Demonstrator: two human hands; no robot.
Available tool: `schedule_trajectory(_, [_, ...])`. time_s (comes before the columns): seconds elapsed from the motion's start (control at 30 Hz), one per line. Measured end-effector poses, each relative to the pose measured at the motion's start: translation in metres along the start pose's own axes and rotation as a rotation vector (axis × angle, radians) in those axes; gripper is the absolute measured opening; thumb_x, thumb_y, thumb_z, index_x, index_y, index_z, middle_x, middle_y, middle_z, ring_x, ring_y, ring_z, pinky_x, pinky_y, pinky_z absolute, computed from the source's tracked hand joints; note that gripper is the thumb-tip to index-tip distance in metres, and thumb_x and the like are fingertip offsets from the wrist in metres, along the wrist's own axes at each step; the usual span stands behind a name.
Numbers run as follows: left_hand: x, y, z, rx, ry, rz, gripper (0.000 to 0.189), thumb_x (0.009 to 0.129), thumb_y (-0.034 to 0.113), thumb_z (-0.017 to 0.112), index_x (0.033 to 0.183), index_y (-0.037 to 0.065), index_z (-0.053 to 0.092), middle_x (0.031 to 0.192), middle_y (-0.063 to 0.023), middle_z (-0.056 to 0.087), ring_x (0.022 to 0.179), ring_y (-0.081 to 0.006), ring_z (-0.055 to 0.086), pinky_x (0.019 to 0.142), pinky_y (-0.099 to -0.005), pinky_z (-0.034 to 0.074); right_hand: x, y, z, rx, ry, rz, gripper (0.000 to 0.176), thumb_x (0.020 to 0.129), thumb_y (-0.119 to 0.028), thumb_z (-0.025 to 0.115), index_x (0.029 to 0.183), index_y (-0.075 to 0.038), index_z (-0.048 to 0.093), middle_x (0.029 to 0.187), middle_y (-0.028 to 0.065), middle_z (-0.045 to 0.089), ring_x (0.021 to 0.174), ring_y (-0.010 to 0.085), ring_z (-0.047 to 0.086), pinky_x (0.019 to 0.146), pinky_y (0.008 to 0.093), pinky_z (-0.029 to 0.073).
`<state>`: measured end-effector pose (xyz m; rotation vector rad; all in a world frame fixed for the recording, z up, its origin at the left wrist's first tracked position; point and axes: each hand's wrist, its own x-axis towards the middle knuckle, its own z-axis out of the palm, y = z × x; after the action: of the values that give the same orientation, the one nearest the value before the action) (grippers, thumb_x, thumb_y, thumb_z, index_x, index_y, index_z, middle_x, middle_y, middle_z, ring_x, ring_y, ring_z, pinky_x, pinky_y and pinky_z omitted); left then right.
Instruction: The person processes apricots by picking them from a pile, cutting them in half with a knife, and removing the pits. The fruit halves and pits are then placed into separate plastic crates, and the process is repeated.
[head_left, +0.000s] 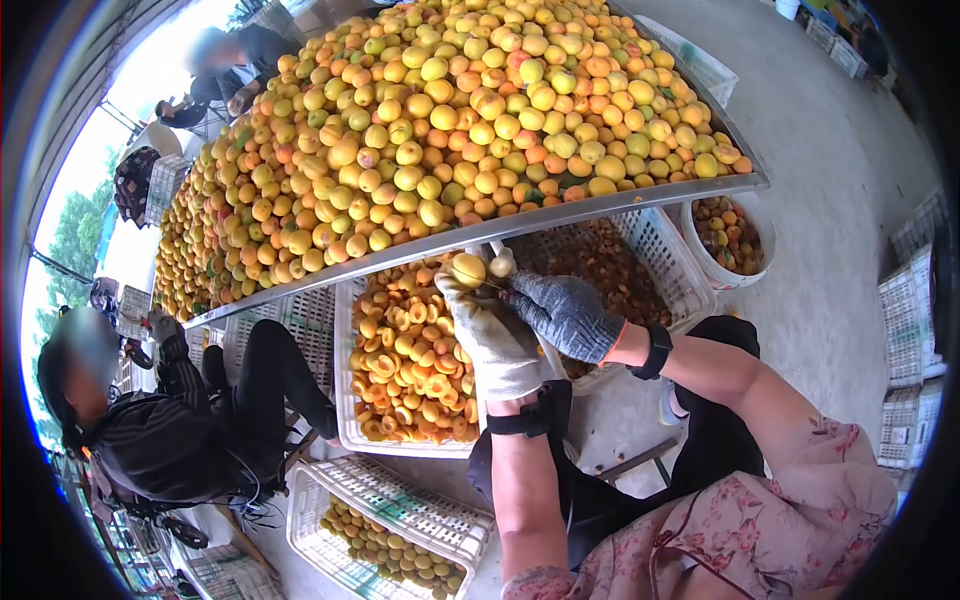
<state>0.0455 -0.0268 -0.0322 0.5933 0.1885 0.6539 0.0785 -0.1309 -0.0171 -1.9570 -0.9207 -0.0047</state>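
My left hand (490, 330), in a white glove, holds a yellow apricot (468, 269) between its fingers. Beside it my right hand (566, 310), in a grey knit glove, is closed round a small tool whose pale rounded end (502, 263) shows next to the fruit; the rest of the tool is hidden. Under my left hand is a white crate of halved apricots (410, 370). Below my right hand stands a crate of brown pits (605, 265). Just beyond both hands runs the metal edge of a table (560, 212) heaped with whole apricots (430, 130).
A co-worker in black (170, 430) sits at the left; another person (245, 65) is at the back left. A white bucket of fruit (728, 240) stands at the right. A crate of small fruits (390, 530) lies at the bottom; stacked crates (910, 320) stand far right.
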Motion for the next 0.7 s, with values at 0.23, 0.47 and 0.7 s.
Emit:
schedule_trajectory(0.23, [-0.013, 0.017, 0.048, 0.3, 0.159, 0.058, 0.042, 0.101, 0.035, 0.038, 0.121, 0.001, 0.051, 0.104, -0.0071, 0.061, 0.097, -0.0147, 0.056, 0.086, -0.0288, 0.045, -0.001, 0.006, -0.01, 0.157, 0.039, 0.124, 0.024, 0.089, -0.021, 0.062, 0.099, 0.001, 0.064, 0.087, 0.0199, 0.065, 0.08, 0.0355, 0.063, 0.066, 0.038, 0.048])
schedule_trajectory(0.47, [-0.014, 0.016, 0.016, 0.495, 0.044, -0.048, 0.042, 0.101, 0.034, 0.037, 0.116, -0.001, 0.054, 0.101, -0.0056, 0.06, 0.088, -0.0114, 0.056, 0.08, -0.0246, 0.045, -0.007, 0.009, -0.003, 0.05, 0.045, 0.042, 0.028, 0.089, -0.026, 0.06, 0.1, -0.001, 0.066, 0.086, 0.0192, 0.066, 0.079, 0.0378, 0.063, 0.068, 0.0424, 0.05])
schedule_trajectory(0.7, [-0.015, 0.004, 0.028, 0.418, 0.041, 0.088, 0.037, 0.099, 0.032, 0.046, 0.115, 0.0, 0.056, 0.102, -0.0057, 0.061, 0.09, -0.0136, 0.058, 0.083, -0.0256, 0.045, -0.003, 0.01, -0.008, 0.223, 0.114, 0.005, 0.027, 0.089, -0.027, 0.06, 0.095, -0.001, 0.065, 0.082, 0.0196, 0.065, 0.078, 0.0387, 0.062, 0.066, 0.0435, 0.049])
